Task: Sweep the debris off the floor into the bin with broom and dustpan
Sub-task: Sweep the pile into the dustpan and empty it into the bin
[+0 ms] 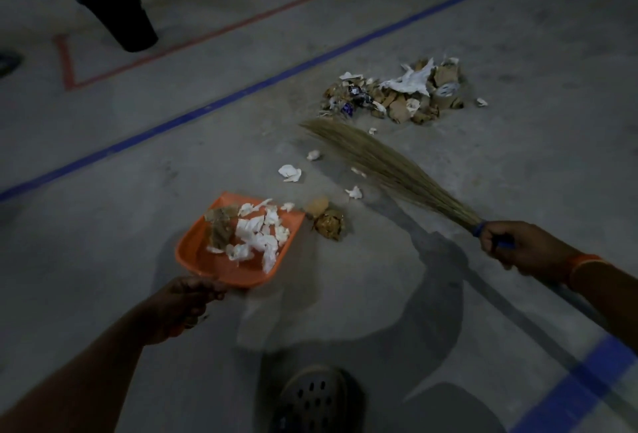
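Observation:
An orange dustpan lies on the concrete floor, holding white paper scraps and a brown piece. My left hand grips its handle from below. My right hand grips the blue handle of a straw broom, whose bristles point up-left toward a debris pile of paper and cardboard. Loose white scraps and two brown crumpled lumps lie between the broom and the dustpan's lip. A black bin stands far up-left.
A blue tape line and a red tape line cross the floor between the debris and the bin. My dark perforated shoe is at the bottom. More blue tape sits bottom right.

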`<state>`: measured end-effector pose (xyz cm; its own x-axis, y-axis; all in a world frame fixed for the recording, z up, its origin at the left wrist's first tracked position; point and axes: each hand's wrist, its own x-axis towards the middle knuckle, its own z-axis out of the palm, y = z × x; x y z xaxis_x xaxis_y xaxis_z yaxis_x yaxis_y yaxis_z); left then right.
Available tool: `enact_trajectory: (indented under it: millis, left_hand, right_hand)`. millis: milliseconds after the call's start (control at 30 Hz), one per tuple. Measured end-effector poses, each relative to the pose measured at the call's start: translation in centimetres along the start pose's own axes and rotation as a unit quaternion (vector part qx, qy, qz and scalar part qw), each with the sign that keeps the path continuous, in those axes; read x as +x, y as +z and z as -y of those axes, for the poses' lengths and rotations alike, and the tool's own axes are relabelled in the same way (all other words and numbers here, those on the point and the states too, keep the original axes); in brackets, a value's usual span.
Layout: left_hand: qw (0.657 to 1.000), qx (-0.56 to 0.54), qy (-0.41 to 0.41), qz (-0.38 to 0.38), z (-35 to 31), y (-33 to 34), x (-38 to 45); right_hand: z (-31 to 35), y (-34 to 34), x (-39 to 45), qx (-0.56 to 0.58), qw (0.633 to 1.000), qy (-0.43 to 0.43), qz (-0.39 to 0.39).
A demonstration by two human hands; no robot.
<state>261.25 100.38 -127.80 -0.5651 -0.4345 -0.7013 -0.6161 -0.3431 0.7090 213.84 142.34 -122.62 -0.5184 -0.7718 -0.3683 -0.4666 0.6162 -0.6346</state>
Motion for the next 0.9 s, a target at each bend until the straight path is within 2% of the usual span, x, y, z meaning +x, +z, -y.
enact_trajectory:
  millis: [233,467,733,900]
  left_hand:
    - [0.998,0.02,-0.038,0.035,4.3,3.4,-2.6]
    - [0.995,0.053,-0.039,0.073,3.9,3.4,-1.3]
    - [0.996,-0.006,-0.045,0.078,1.3,5.1,-0.6]
    - [0.995,0.004,-0.034,0.089,0.8,5.0,0.7]
  right_hand:
    - [-1.2,2.3,-0.8,0.02,0.998,0.051,0.014]
    - [-1.3,5.2,-0.2,0.025,0.996,0.086,0.022]
    - [0.8,6.4,1.1,-0.022,0.998,0.017,0.064]
    - [2.1,7.2,1.7,-0.055,0.994,-0.02,0.09]
